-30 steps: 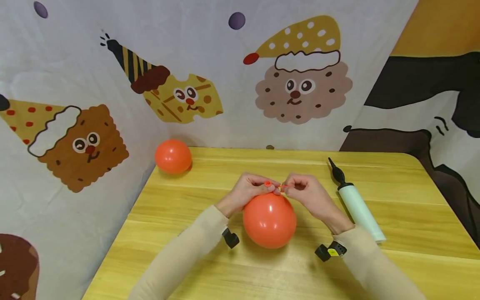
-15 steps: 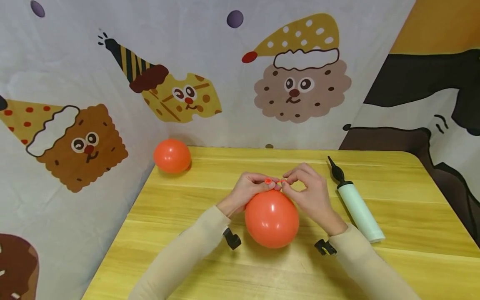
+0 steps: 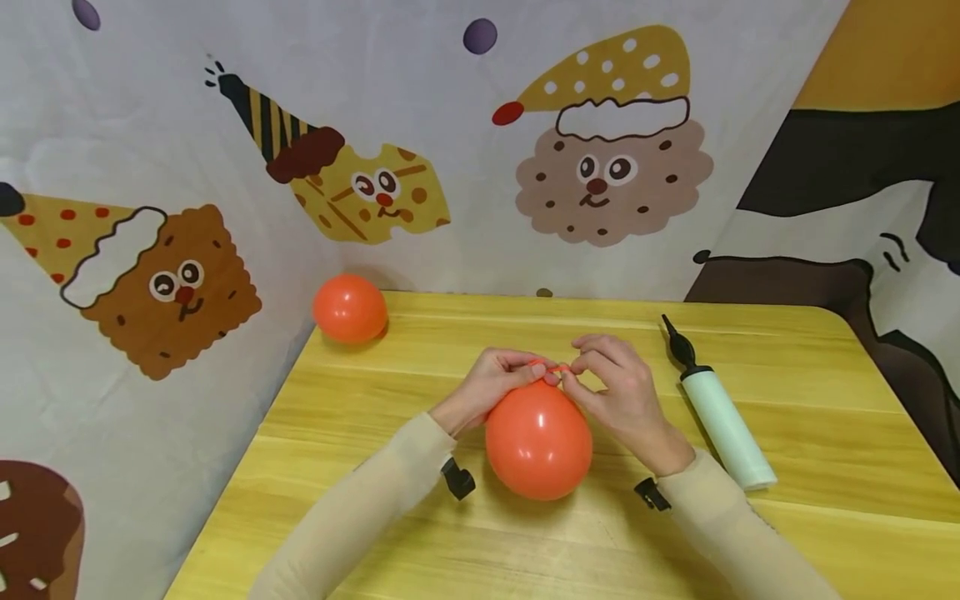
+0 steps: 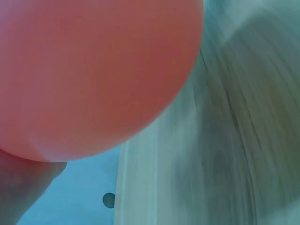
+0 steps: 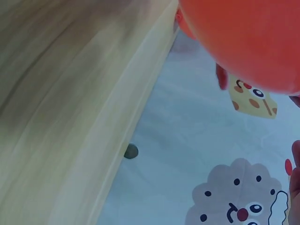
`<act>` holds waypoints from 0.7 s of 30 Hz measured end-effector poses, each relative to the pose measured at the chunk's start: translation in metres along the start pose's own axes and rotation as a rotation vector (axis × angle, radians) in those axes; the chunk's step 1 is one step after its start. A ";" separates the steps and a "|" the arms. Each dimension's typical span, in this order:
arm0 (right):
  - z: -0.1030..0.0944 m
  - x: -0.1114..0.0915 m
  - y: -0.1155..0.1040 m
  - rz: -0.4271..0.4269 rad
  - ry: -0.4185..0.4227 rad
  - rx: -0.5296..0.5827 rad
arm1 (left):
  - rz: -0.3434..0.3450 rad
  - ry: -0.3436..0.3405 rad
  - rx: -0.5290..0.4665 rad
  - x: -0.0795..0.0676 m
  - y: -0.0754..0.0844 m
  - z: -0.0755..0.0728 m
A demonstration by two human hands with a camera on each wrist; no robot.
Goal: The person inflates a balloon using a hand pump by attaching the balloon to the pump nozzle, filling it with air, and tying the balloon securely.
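Note:
An inflated orange-red balloon [image 3: 538, 442] is held over the table with its knotless-looking neck end upward between both hands. My left hand [image 3: 495, 379] pinches the neck at the top of the balloon, thumb toward me. From there a thin orange-red strand [image 3: 561, 368] stretches rightward, and my right hand [image 3: 621, 400] pinches its end between thumb and forefinger. The same balloon [image 4: 98, 75] fills much of the left wrist view, with part of the left hand [image 4: 28, 183] under it. In the right wrist view only a sliver of right-hand fingers [image 5: 295, 187] shows at the edge.
A smaller orange-red balloon [image 3: 350, 309] rests at the table's back left corner. A pale green hand pump [image 3: 727, 425] with a black nozzle lies to the right. The wooden table [image 3: 420, 542] meets a cartoon-printed cloth [image 3: 480, 167] behind it.
My right hand first rose, its fingers spreading from the pinch, and has since lowered slightly while keeping near the neck. The left hand stays at the neck; the balloon has shifted only slightly.

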State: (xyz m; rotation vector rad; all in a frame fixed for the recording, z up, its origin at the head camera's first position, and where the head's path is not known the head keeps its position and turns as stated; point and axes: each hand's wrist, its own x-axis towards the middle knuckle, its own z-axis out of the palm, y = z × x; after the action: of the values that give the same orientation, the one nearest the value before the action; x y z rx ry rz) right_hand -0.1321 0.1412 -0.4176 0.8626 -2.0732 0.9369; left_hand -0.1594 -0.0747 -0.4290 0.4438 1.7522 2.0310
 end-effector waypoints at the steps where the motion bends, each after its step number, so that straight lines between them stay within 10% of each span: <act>1: 0.001 0.000 0.001 -0.015 0.006 -0.006 | 0.001 -0.008 0.007 0.000 0.000 -0.001; 9: 0.007 -0.002 0.003 -0.118 0.043 -0.057 | -0.103 -0.040 0.043 0.000 0.002 -0.004; 21: 0.007 -0.001 0.001 0.049 -0.057 -0.014 | -0.110 -0.021 0.005 -0.001 -0.004 -0.006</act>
State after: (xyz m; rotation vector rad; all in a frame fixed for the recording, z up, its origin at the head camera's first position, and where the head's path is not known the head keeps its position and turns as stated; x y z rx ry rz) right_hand -0.1343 0.1360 -0.4223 0.8441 -2.1556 0.9328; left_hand -0.1612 -0.0798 -0.4336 0.3616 1.7308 1.9393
